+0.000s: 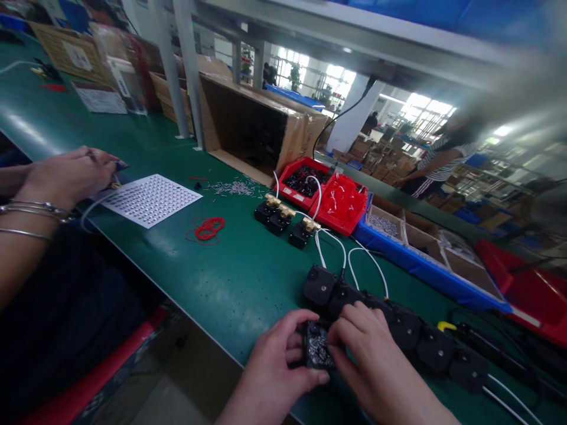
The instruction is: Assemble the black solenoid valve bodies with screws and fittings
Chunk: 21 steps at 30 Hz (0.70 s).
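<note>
My left hand (283, 366) grips a small black square housing (319, 345), thumb along its near edge and fingers on its far side. The housing's open face is up and shows shiny, fine parts inside. My right hand (365, 348) is closed, its fingertips pinched at the housing's right side; whatever they hold is hidden. Just beyond my hands stands a row of black square valve units (405, 324), some with white cables (341, 248). Farther off sit several black units with brass fittings (279, 218).
A co-worker's hands (75, 174) work at the left beside a white perforated sheet (150, 199). Red wire (209, 228) and loose pins (237, 187) lie on the green bench (212, 289). Behind are red bins (339, 203), a blue divided tray (416, 265), a cardboard box (301, 133) and an electric screwdriver (487, 345).
</note>
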Available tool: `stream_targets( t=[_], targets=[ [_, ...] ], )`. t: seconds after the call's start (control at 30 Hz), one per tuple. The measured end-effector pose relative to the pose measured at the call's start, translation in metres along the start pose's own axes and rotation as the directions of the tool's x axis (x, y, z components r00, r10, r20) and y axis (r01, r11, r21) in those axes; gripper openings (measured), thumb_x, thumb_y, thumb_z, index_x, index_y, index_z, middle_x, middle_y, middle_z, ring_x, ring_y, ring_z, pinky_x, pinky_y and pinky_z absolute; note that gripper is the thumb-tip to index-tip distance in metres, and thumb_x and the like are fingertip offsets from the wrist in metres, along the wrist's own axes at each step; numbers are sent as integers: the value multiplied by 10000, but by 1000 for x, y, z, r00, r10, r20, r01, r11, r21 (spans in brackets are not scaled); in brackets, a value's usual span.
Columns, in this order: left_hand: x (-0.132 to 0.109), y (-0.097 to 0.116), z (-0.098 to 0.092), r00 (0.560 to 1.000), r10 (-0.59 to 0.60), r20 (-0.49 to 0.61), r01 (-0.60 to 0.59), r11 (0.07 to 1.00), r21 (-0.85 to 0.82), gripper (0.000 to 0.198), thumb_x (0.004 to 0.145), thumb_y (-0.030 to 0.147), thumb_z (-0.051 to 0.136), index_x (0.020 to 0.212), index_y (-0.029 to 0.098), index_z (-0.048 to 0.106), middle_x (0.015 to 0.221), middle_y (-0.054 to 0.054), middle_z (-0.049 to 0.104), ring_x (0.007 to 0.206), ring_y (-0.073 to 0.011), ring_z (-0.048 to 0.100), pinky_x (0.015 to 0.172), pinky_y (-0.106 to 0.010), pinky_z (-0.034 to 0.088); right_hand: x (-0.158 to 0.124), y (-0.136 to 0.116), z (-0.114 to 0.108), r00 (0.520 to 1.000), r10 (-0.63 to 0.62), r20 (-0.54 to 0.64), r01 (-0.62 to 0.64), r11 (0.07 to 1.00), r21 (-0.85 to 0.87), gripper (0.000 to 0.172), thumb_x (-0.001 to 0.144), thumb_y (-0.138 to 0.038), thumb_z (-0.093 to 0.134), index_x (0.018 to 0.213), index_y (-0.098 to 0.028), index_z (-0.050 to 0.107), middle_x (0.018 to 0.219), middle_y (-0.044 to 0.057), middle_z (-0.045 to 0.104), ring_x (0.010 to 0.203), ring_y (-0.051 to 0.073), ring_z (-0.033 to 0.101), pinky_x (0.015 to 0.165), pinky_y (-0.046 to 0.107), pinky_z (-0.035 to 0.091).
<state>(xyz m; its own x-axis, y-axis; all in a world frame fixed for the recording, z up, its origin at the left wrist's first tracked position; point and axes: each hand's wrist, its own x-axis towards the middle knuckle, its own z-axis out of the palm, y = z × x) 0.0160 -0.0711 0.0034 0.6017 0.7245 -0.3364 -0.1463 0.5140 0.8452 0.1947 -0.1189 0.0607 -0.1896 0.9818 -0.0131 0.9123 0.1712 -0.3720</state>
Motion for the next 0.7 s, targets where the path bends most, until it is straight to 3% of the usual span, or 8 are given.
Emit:
stream_targets(
  t=[0.47, 0.7],
  targets=[
    [-3, 9, -6, 1000, 5, -12, -5, 1000, -1, 672, 550, 32, 759, 1182, 201, 607, 1011, -45, 762, 956, -242, 737, 873, -371, 586, 12, -9, -1, 999, -32, 25, 35, 995, -99, 158, 973, -117, 530, 899, -229, 612, 987, 47, 598, 914, 239, 551, 795, 395, 393],
    [-2, 13, -13, 998, 48, -40, -48, 999, -3, 656, 548, 34, 755, 1162, 215, 611, 1078, -47, 749, 995, -245, 729, 867, -364, 585, 16, -9, -9, 995, 76, -69, -67, 990, 124, 198, 1057, -213, 397, 942, -241, 555, 992, 39, 605, 877, 201, 579, 782, 353, 477]
  ],
)
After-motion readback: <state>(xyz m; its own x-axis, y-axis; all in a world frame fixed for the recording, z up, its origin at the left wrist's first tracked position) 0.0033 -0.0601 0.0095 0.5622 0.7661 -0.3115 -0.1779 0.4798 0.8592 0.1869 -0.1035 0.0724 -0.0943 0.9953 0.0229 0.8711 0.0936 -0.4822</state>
